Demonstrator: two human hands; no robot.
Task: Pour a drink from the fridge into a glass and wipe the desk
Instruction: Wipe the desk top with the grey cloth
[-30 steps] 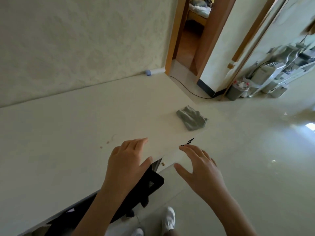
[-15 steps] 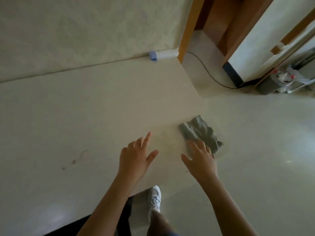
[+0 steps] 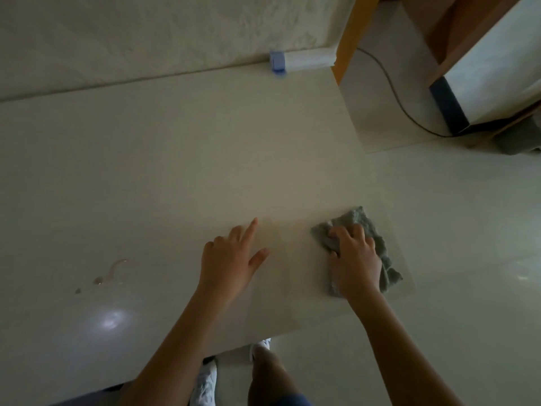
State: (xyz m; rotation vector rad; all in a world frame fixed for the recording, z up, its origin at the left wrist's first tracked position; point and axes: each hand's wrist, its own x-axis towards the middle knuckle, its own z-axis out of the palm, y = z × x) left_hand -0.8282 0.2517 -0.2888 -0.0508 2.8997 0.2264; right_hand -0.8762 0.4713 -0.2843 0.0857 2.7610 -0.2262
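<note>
Right hand (image 3: pixel 355 259) now grips cloth (image 3: pixel 360 222) — previously just short.

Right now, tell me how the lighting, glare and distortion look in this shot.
Head view: dim and underexposed overall; a bright glare spot sits on the glossy desk near the spill marks; wide-angle bending curves the wall line and doorframe; the right hand on the grey cloth looks slightly soft.

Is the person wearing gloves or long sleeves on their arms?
No. Both the left hand and the right hand are bare, with no gloves, rings or watch showing. The forearms are bare too; no sleeve reaches into view. Fingers look slim, nails short and unpainted.
</note>
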